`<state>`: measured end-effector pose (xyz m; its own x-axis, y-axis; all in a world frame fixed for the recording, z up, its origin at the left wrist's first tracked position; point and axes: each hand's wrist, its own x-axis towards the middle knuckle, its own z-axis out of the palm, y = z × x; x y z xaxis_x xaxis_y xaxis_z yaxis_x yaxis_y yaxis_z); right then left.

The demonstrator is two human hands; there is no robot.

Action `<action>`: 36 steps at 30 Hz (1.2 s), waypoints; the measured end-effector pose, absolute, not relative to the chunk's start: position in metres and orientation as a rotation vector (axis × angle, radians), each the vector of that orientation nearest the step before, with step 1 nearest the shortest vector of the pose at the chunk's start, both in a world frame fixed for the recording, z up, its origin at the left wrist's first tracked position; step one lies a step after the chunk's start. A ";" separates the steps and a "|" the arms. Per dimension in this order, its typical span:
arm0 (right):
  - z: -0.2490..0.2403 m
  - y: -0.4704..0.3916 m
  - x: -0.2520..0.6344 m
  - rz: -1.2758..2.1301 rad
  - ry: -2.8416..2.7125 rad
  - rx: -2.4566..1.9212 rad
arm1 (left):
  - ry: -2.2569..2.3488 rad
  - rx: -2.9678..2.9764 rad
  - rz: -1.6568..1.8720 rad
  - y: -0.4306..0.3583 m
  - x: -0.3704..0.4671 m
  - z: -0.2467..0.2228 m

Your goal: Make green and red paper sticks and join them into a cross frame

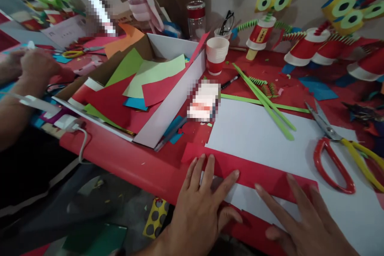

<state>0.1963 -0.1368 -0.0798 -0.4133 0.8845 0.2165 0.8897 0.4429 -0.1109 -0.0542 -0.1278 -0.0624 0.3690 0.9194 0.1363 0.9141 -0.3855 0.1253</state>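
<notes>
- The open box, left of centre, has loose coloured paper in it: red, green, pale green and blue.
- Just past its far right corner is a stack of paper cups; behind, a white cup holds dark-framed glasses.
- Near me, a red paper strip lies across a white sheet. The left hand is spread open, fingertips on the strip; the right hand is spread too, reaching its right part. Neither grasps anything.
- Green strips cross the sheet's far part; opened scissors lie over its right side.
- Cup figures stand far right; another person's hand is at far left.
- One figure's yellow label bears dark marks, too small to read.
</notes>
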 end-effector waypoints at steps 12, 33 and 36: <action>-0.091 -0.138 0.189 -0.317 -2.587 -1.471 | 1.672 2.528 0.315 -0.122 -0.066 -0.067; -0.077 -0.151 0.214 -0.574 -2.499 -1.498 | 1.846 2.609 0.529 -0.133 -0.050 -0.051; -0.079 -0.152 0.206 -0.575 -2.430 -1.556 | 1.485 2.665 0.488 -0.139 -0.022 -0.056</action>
